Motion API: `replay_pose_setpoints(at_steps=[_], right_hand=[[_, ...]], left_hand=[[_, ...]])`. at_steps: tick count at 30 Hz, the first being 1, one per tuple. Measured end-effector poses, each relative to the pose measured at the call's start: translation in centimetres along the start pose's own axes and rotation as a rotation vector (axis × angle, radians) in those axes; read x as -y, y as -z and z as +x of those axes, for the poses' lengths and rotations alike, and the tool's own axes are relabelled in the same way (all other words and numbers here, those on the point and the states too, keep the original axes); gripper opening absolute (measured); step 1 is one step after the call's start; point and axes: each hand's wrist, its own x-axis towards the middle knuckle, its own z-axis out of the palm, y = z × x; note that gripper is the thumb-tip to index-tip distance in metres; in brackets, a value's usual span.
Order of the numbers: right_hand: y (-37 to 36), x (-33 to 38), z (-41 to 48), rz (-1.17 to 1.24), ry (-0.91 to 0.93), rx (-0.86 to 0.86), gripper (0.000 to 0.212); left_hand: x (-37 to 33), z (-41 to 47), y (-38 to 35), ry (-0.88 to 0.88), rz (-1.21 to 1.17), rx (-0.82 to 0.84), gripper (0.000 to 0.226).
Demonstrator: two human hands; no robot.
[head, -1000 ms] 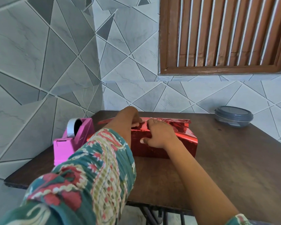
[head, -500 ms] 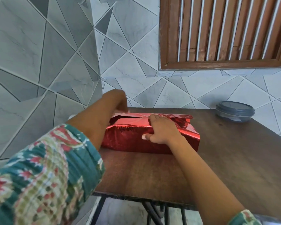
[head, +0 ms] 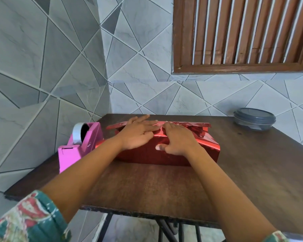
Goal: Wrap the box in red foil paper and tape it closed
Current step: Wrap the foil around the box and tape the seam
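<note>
Pressing open-palmed, left hand [head: 138, 134] and right hand [head: 179, 142] flatten foil [head: 208, 148] on table [head: 164, 186] beside tiled wall [head: 143, 72]

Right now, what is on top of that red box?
The left hand and the right hand press on the red box, holding down its foil. Any seam or tape under the palms is covered.

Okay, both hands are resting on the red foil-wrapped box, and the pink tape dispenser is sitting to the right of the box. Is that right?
Not quite. In the head view, the pink tape dispenser sits to the left of the red foil-wrapped box, not to its right. The rest holds: the left hand and the right hand both rest on the box.
</note>
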Motion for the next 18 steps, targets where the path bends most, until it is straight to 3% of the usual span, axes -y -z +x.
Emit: replay_pose_setpoints(at_steps=[3,6,8,11,13,16,18], right_hand=[[0.0,0.0,-0.1,0.000,-0.004,-0.005,0.076],[0.1,0.0,0.0,0.013,-0.002,-0.016,0.072],[0.0,0.0,0.0,0.010,0.001,-0.018,0.072],[-0.1,0.0,0.0,0.003,0.000,-0.020,0.071],[0.0,0.0,0.0,-0.001,0.000,-0.016,0.074],[0.1,0.0,-0.1,-0.006,0.000,-0.012,0.076],[0.2,0.1,-0.1,-0.002,-0.004,-0.017,0.072]], left_hand=[[0.4,-0.5,0.5,-0.042,-0.274,-0.027,0.055],[0.2,-0.1,1.8,0.037,-0.629,-0.211,0.046],[0.1,0.3,1.9,0.080,-0.490,-0.241,0.054],[0.1,0.4,0.2,0.051,-0.138,-0.058,0.062],[0.2,-0.1,-0.5,0.018,-0.237,-0.069,0.057],[0.2,0.2,0.0,0.050,-0.518,-0.232,0.044],[0.4,1.3,0.5,0.134,-0.500,-0.272,0.050]])
